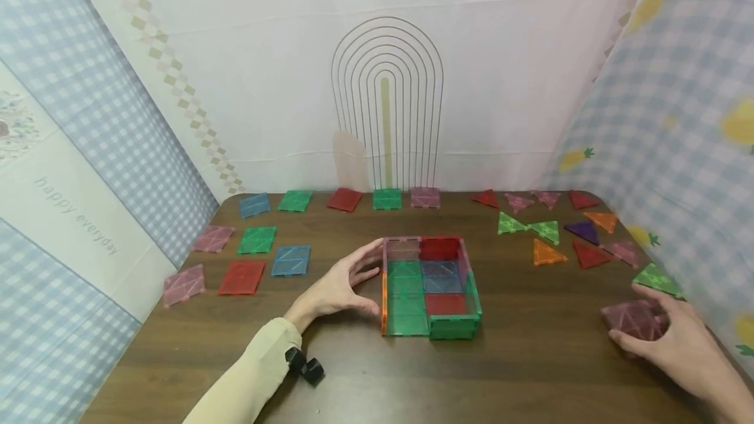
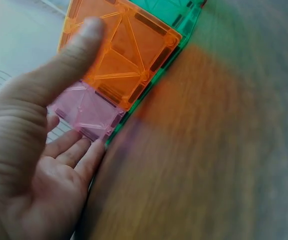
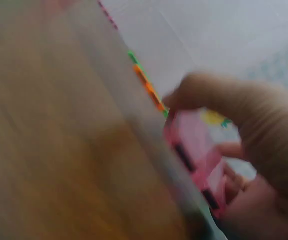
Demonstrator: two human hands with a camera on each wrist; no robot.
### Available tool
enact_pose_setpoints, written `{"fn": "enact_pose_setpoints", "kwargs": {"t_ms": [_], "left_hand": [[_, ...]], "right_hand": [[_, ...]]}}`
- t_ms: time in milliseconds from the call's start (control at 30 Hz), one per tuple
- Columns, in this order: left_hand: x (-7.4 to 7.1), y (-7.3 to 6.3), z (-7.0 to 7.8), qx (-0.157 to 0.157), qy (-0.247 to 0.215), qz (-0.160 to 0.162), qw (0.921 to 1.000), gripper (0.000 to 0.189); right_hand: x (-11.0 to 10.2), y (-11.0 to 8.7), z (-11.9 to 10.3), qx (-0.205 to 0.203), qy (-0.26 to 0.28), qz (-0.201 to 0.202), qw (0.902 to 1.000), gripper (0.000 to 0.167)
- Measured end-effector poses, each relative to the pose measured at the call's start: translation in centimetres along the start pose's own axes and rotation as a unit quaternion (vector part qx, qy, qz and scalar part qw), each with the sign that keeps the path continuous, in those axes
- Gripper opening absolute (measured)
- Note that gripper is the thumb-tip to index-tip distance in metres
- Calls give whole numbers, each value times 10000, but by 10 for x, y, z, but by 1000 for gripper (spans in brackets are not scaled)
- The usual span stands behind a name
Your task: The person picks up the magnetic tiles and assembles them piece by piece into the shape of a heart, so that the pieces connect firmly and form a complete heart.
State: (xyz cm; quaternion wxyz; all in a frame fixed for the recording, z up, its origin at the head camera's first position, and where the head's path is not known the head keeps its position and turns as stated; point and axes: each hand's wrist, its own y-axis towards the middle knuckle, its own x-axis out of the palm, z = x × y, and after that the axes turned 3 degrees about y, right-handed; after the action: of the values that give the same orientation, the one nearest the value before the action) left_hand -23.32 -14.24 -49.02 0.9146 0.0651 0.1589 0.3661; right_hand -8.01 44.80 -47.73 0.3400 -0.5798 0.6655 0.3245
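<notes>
Nearest the camera, a cream sleeve (image 1: pixel 250 371) with a black gadget (image 1: pixel 305 365) at its cuff runs up to the left hand (image 1: pixel 341 286) at the left side of an open-topped box of see-through tiles (image 1: pixel 453 328). That hand is spread, thumb apart from its fingers: its wrist view has the thumb in front of the box's orange wall (image 2: pixel 133 57) and the fingertips at the pink wall (image 2: pixel 88 110) beside it. Well to the right of the box, the right hand (image 1: pixel 683 332) pinches a pink tile (image 1: pixel 636 319) between thumb and fingers; a green triangle (image 1: pixel 656 279) lies just beyond that hand. Left of the box on the worktop (image 1: pixel 353 385) lie loose squares, a blue square (image 1: pixel 291 260) and a red square (image 1: pixel 242 277) among them. Further squares form a row behind the box. To its right and rear lie small triangles, including an orange triangle (image 1: pixel 548 252) and a purple triangle (image 1: pixel 583 231). Far left of the box, a hanging cloth carries the readable words "happy everyday" (image 1: pixel 76 214).
</notes>
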Motion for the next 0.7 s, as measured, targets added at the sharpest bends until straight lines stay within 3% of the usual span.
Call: {"fn": "enact_pose_setpoints", "kwargs": {"t_ms": [133,200,267,400,433,500,600,700], "left_hand": [[2,5,2,-108,-124,197,9997,113],[2,7,3,-236,-111,313,9992,107],[4,9,5,-350,-51,409,9985,101],[4,13,5,-385,83,459,9982,92],[5,13,5,-378,114,462,9982,90],[5,14,4,-349,154,472,9982,89],[5,15,3,-319,205,508,9980,87],[5,15,1,-327,211,552,9977,86]], "right_hand": [[14,-4,-15,-465,779,-309,9954,86],[22,-7,-23,-782,1701,-399,9815,67],[31,-8,-30,-1174,2855,-481,9499,55],[44,-8,-41,-1997,4615,-981,8588,46],[47,-8,-43,-2172,4810,-1091,8424,45],[54,-8,-49,-2438,4986,-1410,8198,44],[67,-10,-65,-2715,4997,-1845,8016,42],[79,-12,-85,-2906,4806,-2205,7975,39]]}}
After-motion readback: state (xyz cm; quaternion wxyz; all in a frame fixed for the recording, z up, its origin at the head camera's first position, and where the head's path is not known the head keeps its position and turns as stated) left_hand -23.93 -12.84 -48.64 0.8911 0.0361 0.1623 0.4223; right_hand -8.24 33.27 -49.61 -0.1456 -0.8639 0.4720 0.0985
